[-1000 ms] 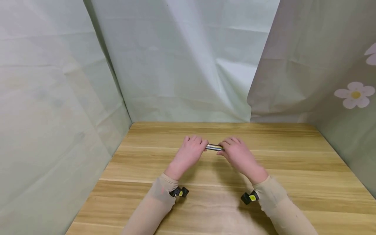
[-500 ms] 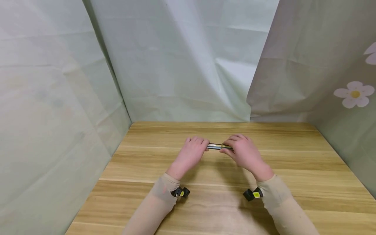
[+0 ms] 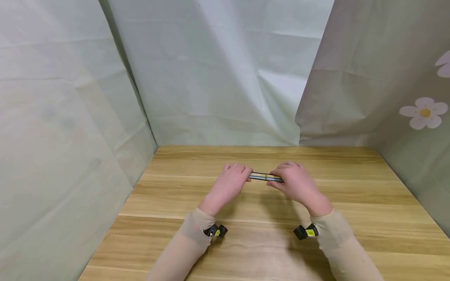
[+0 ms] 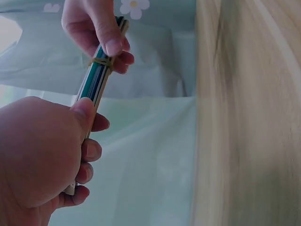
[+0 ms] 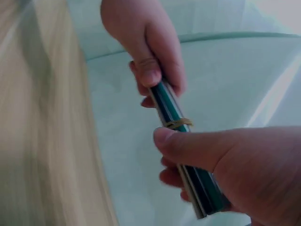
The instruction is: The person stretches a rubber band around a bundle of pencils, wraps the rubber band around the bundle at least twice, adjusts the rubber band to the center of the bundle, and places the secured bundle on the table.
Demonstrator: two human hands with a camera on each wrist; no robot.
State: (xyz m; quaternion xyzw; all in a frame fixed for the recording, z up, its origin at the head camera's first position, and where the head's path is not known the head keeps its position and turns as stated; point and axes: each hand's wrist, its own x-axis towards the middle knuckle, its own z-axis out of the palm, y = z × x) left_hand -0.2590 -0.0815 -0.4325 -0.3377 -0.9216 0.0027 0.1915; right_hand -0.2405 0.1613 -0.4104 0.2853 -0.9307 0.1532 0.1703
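Observation:
Both hands hold a bundle of pencils (image 3: pixel 258 176) above the table, roughly level in the head view. The pencils show teal, dark blue and tan sides in the wrist views. A tan rubber band (image 4: pixel 102 61) circles the bundle between the two hands, nearer the right. My left hand (image 3: pixel 230 185) grips one end, thumb along the top and fingers curled beneath. At the other end, my right hand (image 3: pixel 297 185) pinches the pencils between thumb and fingers, beside the band. In the right wrist view, the right thumb (image 5: pixel 188 146) lies just below the band.
A wood-grain table (image 3: pixel 253 249) lies under both arms. Pale cloth walls (image 3: pixel 225 78) enclose its back and sides, with a printed flower (image 3: pixel 424 113) at the right. Each wrist wears a small black camera mount, such as the right one (image 3: pixel 305 232).
My right hand has slid to the right along the bundle, leaving the rubber band and more of the pencils in sight. The left hand has shifted slightly right, still gripping.

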